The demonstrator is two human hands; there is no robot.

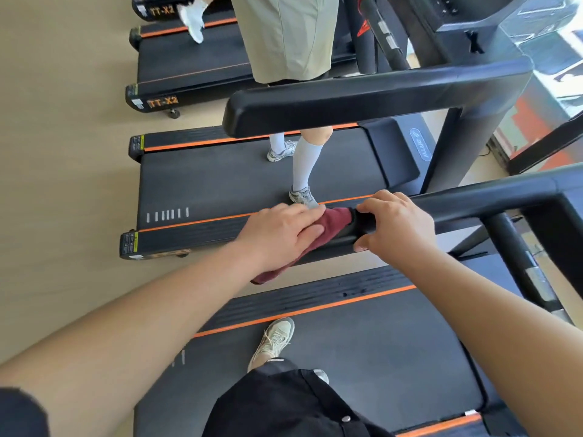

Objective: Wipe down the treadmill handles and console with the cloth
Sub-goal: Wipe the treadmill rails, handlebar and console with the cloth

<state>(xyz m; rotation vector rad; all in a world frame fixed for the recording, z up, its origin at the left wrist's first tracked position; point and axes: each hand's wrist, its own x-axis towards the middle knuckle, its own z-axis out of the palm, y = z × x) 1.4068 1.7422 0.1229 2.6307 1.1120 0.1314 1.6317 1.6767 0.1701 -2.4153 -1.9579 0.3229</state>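
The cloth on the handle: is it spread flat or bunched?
Bunched: the cloth lies crumpled under the left hand, one end hanging below the handle.

I stand in a gym: black treadmills [252, 181] with orange-striped decks sit in a row on a pale floor [63, 184], and another person [293, 89] in trainers walks the belt beside mine.

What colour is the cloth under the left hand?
Dark red, a maroon shade. The cloth shows best in the head view, pressed on the handle end.

Handle [473, 205] runs bare beyond right hand [397, 225]; upright [517, 263] blocks below.
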